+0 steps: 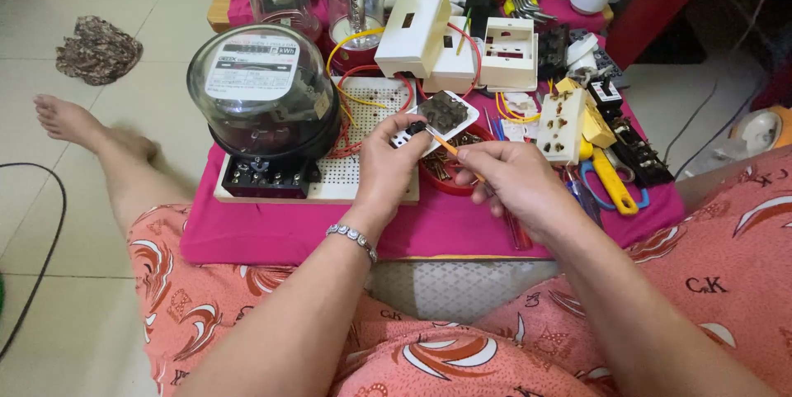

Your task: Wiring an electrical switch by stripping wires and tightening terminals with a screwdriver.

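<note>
My left hand (388, 167) holds a white switch plate (439, 116), its back with dark fittings turned up, above a pink-covered low table (289, 228). My right hand (516, 182) grips an orange-handled screwdriver (458, 154) whose tip points up-left at the plate's lower edge. Under both hands sits a red bowl of small screws (441, 172). A silver bracelet is on my left wrist.
A glass-domed electric meter (262, 92) stands on a white perforated board (367, 170) with red and yellow wires. White switch boxes (412, 30), a white socket strip (561, 125), yellow-handled pliers (610, 182), black parts and jars crowd the back and right. My legs frame the table.
</note>
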